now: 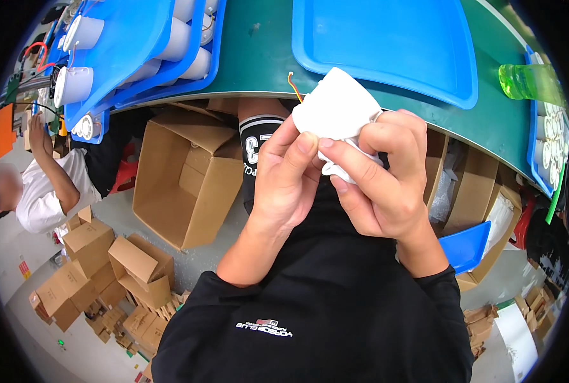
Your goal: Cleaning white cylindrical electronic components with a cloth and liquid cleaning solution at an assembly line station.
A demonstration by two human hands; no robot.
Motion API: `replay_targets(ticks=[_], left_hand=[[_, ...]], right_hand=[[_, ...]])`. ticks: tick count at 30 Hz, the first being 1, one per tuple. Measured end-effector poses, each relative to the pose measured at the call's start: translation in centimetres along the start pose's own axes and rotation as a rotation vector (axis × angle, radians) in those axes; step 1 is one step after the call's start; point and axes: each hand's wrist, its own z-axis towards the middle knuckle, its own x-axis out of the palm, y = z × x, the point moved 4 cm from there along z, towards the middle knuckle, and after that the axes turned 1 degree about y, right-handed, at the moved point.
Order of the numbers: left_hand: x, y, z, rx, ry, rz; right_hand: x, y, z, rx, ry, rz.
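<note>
Person's own black shirt (323, 300) fills the near part of view. Both hands are out in front, busy w/ one thing: a white cup (337, 105), held tilted, seen against the bench's near edge. L hand (284, 175) grasps its L side, thumb in front, other fingers partly hidden. R hand (393, 172) has its fingers bent round the R side & lower part, index tip right by the L thumb. Btwn the fingers, under the cup, there's a wrinkled white piece (340, 171); can't tell if it's cloth or film, or if it's joined on. Thin coloured wires (293, 86) stick up off the cup's L side.

Below the bench's near edge: open cardboard box (192, 169) to the L, another carton (476, 191) to the R w/ a blue bin (466, 247) leaning at it.

On the green bench (256, 48): blue tray (386, 45) nr the middle, stacked blue trays (128, 48) at the L w/ more white cups (177, 39) btwn layers. Toward the R end, a see-thru green bottle (520, 82) lies by a tray of white parts (546, 143).

Further off, L: co-worker in white top (48, 198), plus brown boxes (87, 249) on the floor.
</note>
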Motion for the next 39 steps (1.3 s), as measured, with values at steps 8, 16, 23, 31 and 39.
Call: replay_targets(ticks=[8, 16, 23, 31, 39], left_hand=[[0.2, -0.5, 0.3, 0.076, -0.008, -0.222], [0.6, -0.9, 0.0, 0.055, -0.021, -0.227], [0.4, -0.8, 0.2, -0.038, -0.055, -0.11], [0.4, 1.0, 0.4, -0.14, 0.012, -0.337], [0.1, 1.4, 0.0, -0.227, 0.212, -0.557]], right_hand=[[-0.3, -1.3, -1.1, 0.097, 0.049, -0.06], [-1.0, -2.0, -2.8, 0.233, -0.078, -0.043], [-1.2, -1.6, -3.8, 0.317, -0.282, 0.136], [0.5, -0.9, -2.0, 0.022, -0.327, 0.147], [1.3, -2.5, -4.2, 0.382, -0.34, 0.521]])
